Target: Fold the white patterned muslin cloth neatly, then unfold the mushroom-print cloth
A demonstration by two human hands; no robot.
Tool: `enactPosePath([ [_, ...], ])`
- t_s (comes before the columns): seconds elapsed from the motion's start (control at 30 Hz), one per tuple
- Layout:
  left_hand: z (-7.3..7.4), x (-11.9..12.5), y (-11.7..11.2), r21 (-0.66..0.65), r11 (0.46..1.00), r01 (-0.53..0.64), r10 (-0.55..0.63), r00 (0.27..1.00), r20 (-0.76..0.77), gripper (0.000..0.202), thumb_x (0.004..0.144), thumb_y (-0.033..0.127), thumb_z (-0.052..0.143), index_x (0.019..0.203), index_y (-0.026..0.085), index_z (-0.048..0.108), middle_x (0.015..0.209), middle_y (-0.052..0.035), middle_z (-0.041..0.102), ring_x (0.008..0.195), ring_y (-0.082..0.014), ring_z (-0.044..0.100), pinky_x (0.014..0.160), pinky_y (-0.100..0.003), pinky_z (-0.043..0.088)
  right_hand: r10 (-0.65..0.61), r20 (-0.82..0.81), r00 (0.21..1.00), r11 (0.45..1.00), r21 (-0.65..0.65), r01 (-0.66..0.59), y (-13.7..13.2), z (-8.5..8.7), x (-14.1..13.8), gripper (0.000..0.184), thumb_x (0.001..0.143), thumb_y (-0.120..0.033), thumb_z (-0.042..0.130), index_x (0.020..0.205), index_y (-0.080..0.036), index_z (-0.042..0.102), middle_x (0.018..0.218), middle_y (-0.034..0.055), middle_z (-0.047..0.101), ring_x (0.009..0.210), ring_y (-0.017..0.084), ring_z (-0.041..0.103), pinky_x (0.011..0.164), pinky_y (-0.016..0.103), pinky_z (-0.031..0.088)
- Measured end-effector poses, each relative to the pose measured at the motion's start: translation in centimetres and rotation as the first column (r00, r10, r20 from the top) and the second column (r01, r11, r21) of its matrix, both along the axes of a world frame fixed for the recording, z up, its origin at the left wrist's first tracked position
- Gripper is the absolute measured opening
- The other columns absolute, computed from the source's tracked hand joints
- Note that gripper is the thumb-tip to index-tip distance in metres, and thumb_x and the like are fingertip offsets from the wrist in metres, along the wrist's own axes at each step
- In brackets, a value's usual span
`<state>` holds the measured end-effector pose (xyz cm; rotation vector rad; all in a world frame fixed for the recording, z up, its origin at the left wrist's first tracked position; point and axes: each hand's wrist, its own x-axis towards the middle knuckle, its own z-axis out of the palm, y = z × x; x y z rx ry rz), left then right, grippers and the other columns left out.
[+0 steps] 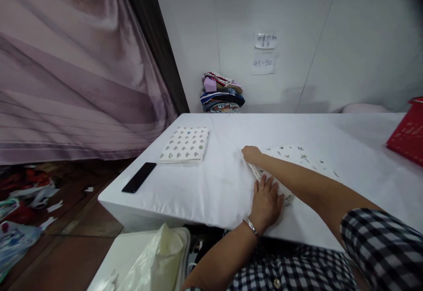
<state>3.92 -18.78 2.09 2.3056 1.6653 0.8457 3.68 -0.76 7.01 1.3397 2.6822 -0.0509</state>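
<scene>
A white cloth with a sparse print of grey-green leaves and palm trees (306, 158) lies on the table in front of me, partly covered by my right forearm. My right hand (253, 155) is closed on the cloth's far left corner, and a folded edge runs down from it. Nearer to me, my left hand (267, 203), with a silver bangle at the wrist, rests palm down on the cloth's left edge, fingers stretched out. To the left sits a neatly folded white cloth with grey motifs (185, 144), apart from both hands.
A black phone (139, 177) lies near the left edge of the white-covered table (221, 189). A red basket (408, 132) stands at far right. Folded clothes (222, 95) are stacked beyond the table by the wall. Below left is a pale bin or stool with a plastic bag (155, 260).
</scene>
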Motion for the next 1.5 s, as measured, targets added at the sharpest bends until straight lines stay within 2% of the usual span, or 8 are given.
enactPosePath([
  [0.13,0.2,0.2,0.1,-0.003,1.000,-0.015,0.015,1.000,-0.008,0.040,0.089,0.031,0.043,0.128,0.023,0.043,0.135,-0.0056,0.043,0.133,-0.0266,0.024,0.108,-0.054,0.025,0.061,-0.153,0.986,0.998,-0.003,-0.062,-1.2,-0.6,0.8,0.025,0.085,-0.015,0.044,0.090,-0.015,0.069,0.101,0.0114,0.066,0.097,0.021,0.059,0.082,0.030,0.045],
  [0.27,0.4,0.3,0.2,0.009,1.000,-0.018,0.018,0.999,-0.027,0.041,0.088,0.030,0.043,0.128,0.022,0.043,0.135,-0.0071,0.043,0.132,-0.0268,0.025,0.107,-0.055,0.024,0.106,-0.318,0.942,0.994,0.020,-0.106,-2.3,-1.8,2.0,0.033,0.087,-0.017,0.039,0.112,-0.016,0.062,0.127,0.0095,0.055,0.120,0.020,0.046,0.100,0.032,0.035],
  [0.4,0.2,0.3,0.2,0.034,0.999,-0.011,0.012,0.999,-0.047,0.036,0.088,0.027,0.044,0.124,0.021,0.047,0.132,-0.0067,0.046,0.130,-0.0256,0.028,0.110,-0.053,0.020,0.108,-0.387,0.916,0.990,-0.043,-0.135,-2.8,-3.0,2.8,0.036,0.078,-0.027,0.059,0.111,-0.014,0.063,0.135,0.0122,0.046,0.130,0.029,0.033,0.108,0.043,0.023],
  [0.6,-0.1,0.4,0.2,0.046,0.999,-0.023,0.025,0.998,-0.058,0.036,0.089,0.031,0.043,0.123,0.020,0.049,0.129,-0.0085,0.050,0.127,-0.0261,0.034,0.109,-0.053,0.022,0.059,-0.499,0.865,0.974,-0.162,-0.160,-4.9,-2.8,4.0,0.047,0.082,-0.044,0.054,0.125,-0.024,0.055,0.122,0.0057,0.059,0.117,0.024,0.051,0.098,0.039,0.040],
  [0.83,-0.1,0.3,0.3,0.046,0.998,-0.032,0.036,0.995,-0.089,0.043,0.088,0.027,0.043,0.131,0.023,0.043,0.139,-0.0051,0.042,0.133,-0.0249,0.028,0.111,-0.054,0.018,-0.104,-0.849,0.518,0.989,-0.144,-0.038,-7.8,-3.7,9.8,0.039,0.087,-0.039,0.044,0.117,-0.020,0.060,0.122,0.0060,0.060,0.115,0.020,0.053,0.100,0.039,0.041],
  [1.17,0.3,-0.7,-0.3,0.021,1.000,-0.001,0.002,0.996,-0.086,0.033,0.089,0.018,0.038,0.117,0.022,0.056,0.130,-0.0042,0.053,0.128,-0.0215,0.039,0.110,-0.052,0.018,0.207,-0.513,0.833,0.954,0.295,-0.056,-14.4,-7.5,18.1,0.042,0.091,-0.030,0.042,0.130,-0.019,0.048,0.135,0.0095,0.047,0.129,0.023,0.037,0.105,0.049,0.030],
  [1.33,2.5,0.1,1.7,0.019,0.998,-0.052,0.053,0.998,-0.046,0.030,0.093,0.023,0.033,0.102,0.024,0.062,0.114,-0.0018,0.063,0.113,-0.0166,0.051,0.110,-0.047,0.018,0.189,-0.501,0.844,0.964,0.258,-0.063,-15.4,-7.0,18.1,0.047,0.089,-0.029,0.043,0.135,-0.018,0.043,0.139,0.0108,0.042,0.131,0.025,0.033,0.107,0.049,0.027],
  [1.5,1.9,1.3,3.3,-0.036,0.994,-0.104,0.098,0.984,-0.148,0.034,0.091,0.029,0.038,0.120,0.022,0.053,0.137,-0.0055,0.046,0.132,-0.0238,0.031,0.109,-0.051,0.019,0.175,-0.524,0.834,0.984,0.112,-0.136,-14.7,-5.4,19.0,0.050,0.089,-0.040,0.043,0.135,-0.022,0.042,0.139,0.0078,0.043,0.131,0.024,0.034,0.108,0.048,0.024],
])
